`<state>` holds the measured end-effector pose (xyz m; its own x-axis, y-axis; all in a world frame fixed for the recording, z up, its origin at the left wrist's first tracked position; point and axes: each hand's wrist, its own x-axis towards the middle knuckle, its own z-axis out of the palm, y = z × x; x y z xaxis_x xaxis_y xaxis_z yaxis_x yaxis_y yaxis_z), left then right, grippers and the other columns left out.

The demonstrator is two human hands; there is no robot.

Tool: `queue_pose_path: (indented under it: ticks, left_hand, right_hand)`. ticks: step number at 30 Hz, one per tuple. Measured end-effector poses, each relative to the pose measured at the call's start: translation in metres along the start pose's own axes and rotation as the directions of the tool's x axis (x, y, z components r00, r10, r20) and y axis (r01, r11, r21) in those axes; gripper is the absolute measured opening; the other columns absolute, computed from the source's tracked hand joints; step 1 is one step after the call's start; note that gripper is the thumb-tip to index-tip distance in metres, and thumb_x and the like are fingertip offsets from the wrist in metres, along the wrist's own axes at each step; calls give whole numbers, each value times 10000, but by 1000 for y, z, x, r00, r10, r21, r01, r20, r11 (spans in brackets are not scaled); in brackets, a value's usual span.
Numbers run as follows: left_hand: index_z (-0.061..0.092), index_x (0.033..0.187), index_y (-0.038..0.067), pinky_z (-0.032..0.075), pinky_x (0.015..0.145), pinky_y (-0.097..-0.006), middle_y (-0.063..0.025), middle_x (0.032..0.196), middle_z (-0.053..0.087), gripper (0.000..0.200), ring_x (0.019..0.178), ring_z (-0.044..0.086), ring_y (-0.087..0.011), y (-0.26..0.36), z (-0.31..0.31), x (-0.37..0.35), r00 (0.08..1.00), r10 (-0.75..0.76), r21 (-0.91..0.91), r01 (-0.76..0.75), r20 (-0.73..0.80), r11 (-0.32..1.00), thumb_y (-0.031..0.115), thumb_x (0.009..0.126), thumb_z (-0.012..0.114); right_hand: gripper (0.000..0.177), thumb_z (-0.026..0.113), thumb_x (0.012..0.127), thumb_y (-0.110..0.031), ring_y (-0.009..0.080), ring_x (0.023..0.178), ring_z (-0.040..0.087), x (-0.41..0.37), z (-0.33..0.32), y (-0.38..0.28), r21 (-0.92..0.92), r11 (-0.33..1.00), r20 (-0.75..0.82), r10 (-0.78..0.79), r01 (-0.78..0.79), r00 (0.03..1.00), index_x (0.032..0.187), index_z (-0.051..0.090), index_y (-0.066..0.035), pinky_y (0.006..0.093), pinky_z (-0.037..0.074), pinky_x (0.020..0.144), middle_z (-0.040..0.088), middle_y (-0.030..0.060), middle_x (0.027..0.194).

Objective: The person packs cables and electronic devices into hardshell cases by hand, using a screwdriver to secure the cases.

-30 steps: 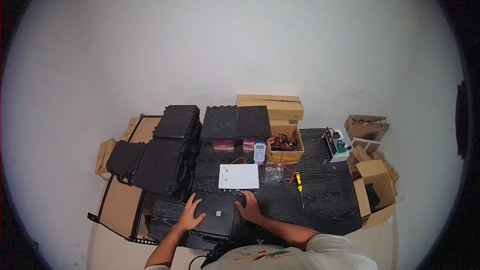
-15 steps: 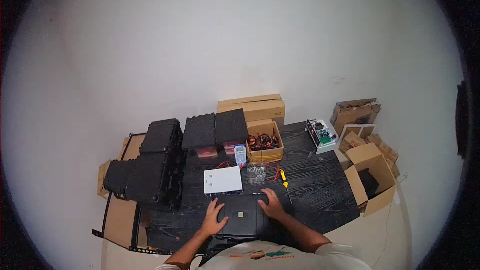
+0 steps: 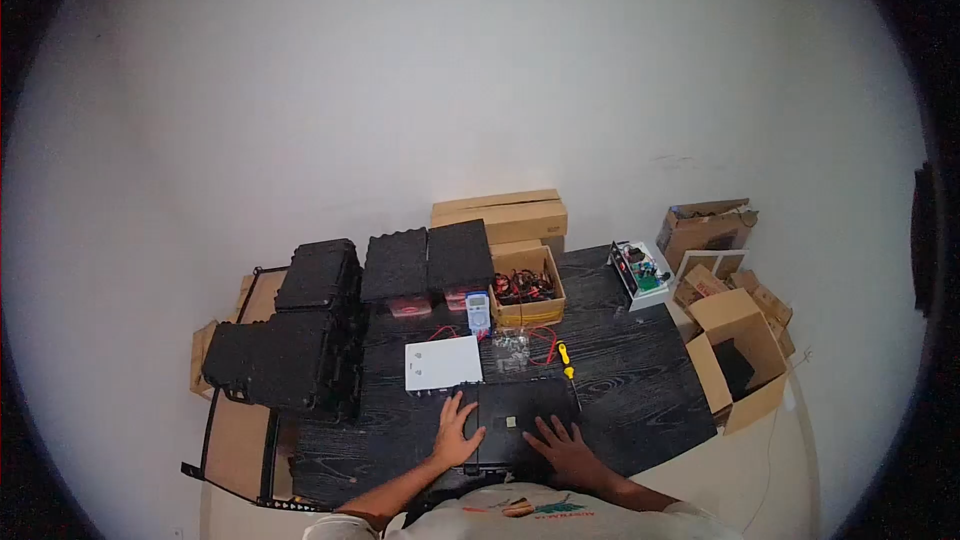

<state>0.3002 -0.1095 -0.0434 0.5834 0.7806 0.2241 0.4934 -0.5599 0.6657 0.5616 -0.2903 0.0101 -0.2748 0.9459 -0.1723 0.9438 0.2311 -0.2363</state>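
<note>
Nearest the person, both hands lie on a flat black case (image 3: 522, 418) at the near edge of the dark wood-grain counter (image 3: 630, 390). The left hand (image 3: 456, 434) rests flat on the case's left side, fingers spread and gripping nothing. The right hand (image 3: 562, 446) lies palm-down on the near right part of the lid, fingers also spread and closed around nothing.

Just beyond the case's far left corner lies a white flat box (image 3: 441, 363). To its right are a clear bag of small parts (image 3: 512, 348) and a yellow-handled screwdriver (image 3: 565, 357), with red leads around them. Farther back, a multimeter (image 3: 478, 310) leans beside an open cardboard box of wires (image 3: 527, 285). Two black foam pads (image 3: 428, 260) stand to their left, and black hard cases (image 3: 290, 340) are stacked at the counter's left end. A closed carton (image 3: 499, 212) sits against the wall, an electronics unit (image 3: 638, 273) at the far right corner, and open cartons (image 3: 735, 350) on the floor.
</note>
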Motion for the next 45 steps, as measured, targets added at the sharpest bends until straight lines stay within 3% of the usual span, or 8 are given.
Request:
queue_pose_path:
  ticks: [5, 7, 14, 20, 26, 35, 41, 45]
  left_hand:
    - [628, 1383, 76, 286, 1242, -563, -224, 1650, 363, 515, 1551, 261, -471, 4, -1, 1, 1000, 22, -38, -23, -13, 999, 257, 915, 747]
    - [644, 1353, 71, 279, 1240, -585, -193, 1637, 401, 482, 1555, 279, -437, -6, 1, 1, 996, 87, -74, -87, -5, 993, 257, 918, 739]
    - [526, 1510, 159, 59, 1179, -813, -61, 1654, 403, 710, 1568, 285, -324, 5, -32, -28, 764, 400, 167, -542, 505, 824, 527, 927, 694]
    - [421, 1595, 214, 92, 1178, -816, -20, 1701, 312, 848, 1581, 241, -315, -16, -21, -38, 703, 396, 315, -653, 591, 689, 616, 902, 698]
    - [382, 1620, 239, 148, 1162, -827, -24, 1716, 263, 928, 1588, 211, -329, 7, -36, -32, 649, 228, 368, -646, 726, 669, 462, 835, 824]
    - [311, 1655, 266, 180, 1119, -864, -35, 1745, 187, 1058, 1604, 131, -383, -19, -27, -35, 630, 385, 260, -691, 675, 675, 396, 773, 879]
    - [314, 1656, 238, 160, 1126, -865, -33, 1744, 202, 1065, 1611, 120, -375, -1, -40, -34, 611, 323, 230, -653, 722, 722, 456, 770, 864]
    - [400, 1617, 203, 140, 1195, -793, -43, 1712, 303, 995, 1610, 181, -325, -6, -48, -41, 638, 359, 182, -622, 681, 761, 474, 773, 851]
  right_hand:
    - [796, 660, 976, -220, 526, 1487, 347, 11, 26, -6, -154, 986, -237, 29, -67, 971, 1663, 259, -232, 786, 367, 1080, 269, 247, 1679]
    - [785, 652, 982, -241, 549, 1502, 297, 17, 37, -7, -206, 973, -231, 54, -103, 972, 1663, 262, -225, 800, 339, 1084, 251, 275, 1673]
    - [710, 629, 995, -254, 588, 1453, 348, 18, 41, -13, -269, 955, -260, 52, -124, 964, 1637, 333, -191, 805, 327, 1079, 305, 325, 1624]
    - [709, 618, 1012, -293, 572, 1464, 346, 17, 38, -14, -257, 959, -265, 47, -117, 963, 1650, 309, -267, 815, 324, 1068, 316, 298, 1628]
    - [749, 650, 994, -317, 487, 1443, 403, 15, 30, -17, -247, 967, -260, -7, -59, 966, 1653, 294, -339, 806, 385, 1028, 308, 215, 1661]
    - [773, 616, 1018, -410, 524, 1467, 305, 21, 28, -16, -391, 918, -99, 33, -69, 995, 1678, 223, -335, 827, 350, 1023, 172, 243, 1694]
    - [916, 714, 954, -305, 541, 1552, 187, 8, -4, -20, -234, 972, 78, 5, 13, 997, 1689, 168, -315, 822, 371, 1035, 114, 207, 1741]
    - [997, 827, 832, -358, 460, 1589, 157, 2, -75, -23, 32, 998, 323, 44, -57, 945, 1658, 286, -224, 678, 389, 1138, 150, 186, 1736]
